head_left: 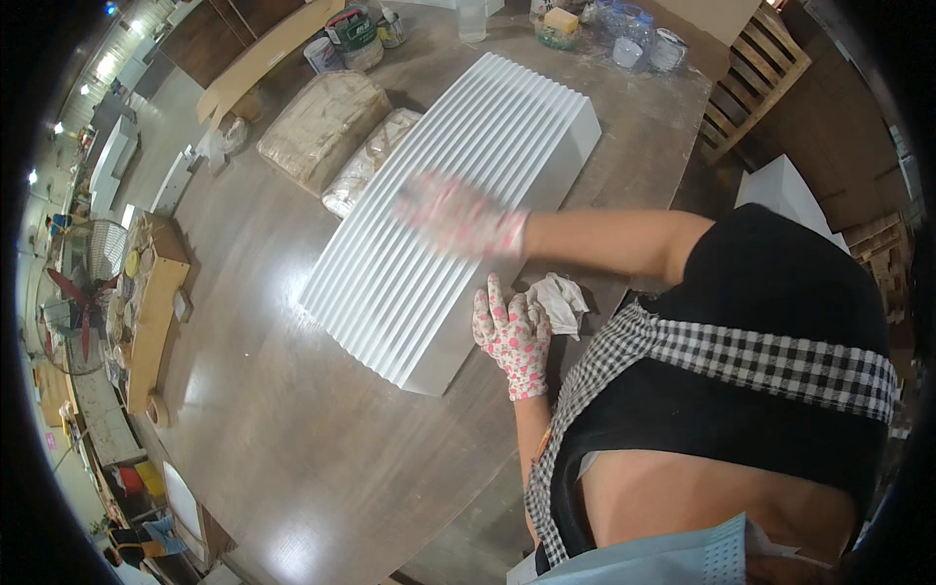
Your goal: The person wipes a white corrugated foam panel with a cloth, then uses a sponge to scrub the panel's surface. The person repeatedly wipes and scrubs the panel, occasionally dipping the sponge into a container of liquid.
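Note:
A white ribbed block, with long parallel grooves and smooth sides, lies diagonally on the brown table. My right hand, in a white glove with pink pattern, is over the ribbed face and smeared by motion. Whether anything is under its fingers cannot be made out. My left hand, gloved in white with pink dots, rests against the block's near side, its fingers stretched out and apart. Beside that hand lies a crumpled white cloth.
Two plastic-wrapped bundles lie along the block's far side. Cans, a clear container, a yellow sponge and plastic jars stand at the top. A wooden chair and a fan flank the brown table.

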A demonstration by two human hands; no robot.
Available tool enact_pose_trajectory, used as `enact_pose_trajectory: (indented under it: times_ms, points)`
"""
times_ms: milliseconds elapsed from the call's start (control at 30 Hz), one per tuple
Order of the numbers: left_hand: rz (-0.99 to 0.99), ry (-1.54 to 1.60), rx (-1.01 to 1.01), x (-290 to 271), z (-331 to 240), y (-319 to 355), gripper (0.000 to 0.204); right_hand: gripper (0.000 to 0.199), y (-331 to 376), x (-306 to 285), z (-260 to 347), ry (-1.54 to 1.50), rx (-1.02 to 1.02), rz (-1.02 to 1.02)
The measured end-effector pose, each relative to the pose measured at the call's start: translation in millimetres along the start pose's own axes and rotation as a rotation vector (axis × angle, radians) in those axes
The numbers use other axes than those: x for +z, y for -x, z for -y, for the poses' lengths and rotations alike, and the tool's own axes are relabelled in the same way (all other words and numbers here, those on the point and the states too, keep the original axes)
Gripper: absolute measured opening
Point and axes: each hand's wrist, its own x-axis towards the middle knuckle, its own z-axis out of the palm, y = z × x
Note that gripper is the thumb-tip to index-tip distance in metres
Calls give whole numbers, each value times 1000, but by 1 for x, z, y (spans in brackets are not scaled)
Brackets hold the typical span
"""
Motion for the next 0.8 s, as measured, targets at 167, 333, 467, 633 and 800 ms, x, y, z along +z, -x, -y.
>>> enact_pose_trajectory:
  times_ms: [167,333,467,633,800]
  points:
    - [-50,-266,107,5,5,-3,47,35,-9,17,126,-646,-521,-261]
    - [-42,23,3,-5,-5,-4,24,45,-10,20,-99,-78,293,-141]
    - [-47,6,10,-10,-8,-7,21,40,-48,30,-65,2,218,-188]
    - [66,72,-20,-7,-5,-6,22,39,-79,80,133,-431,-548,-287]
    - [-45,-25,27,-4,-6,-6,24,46,-55,60,-90,272,-64,-211]
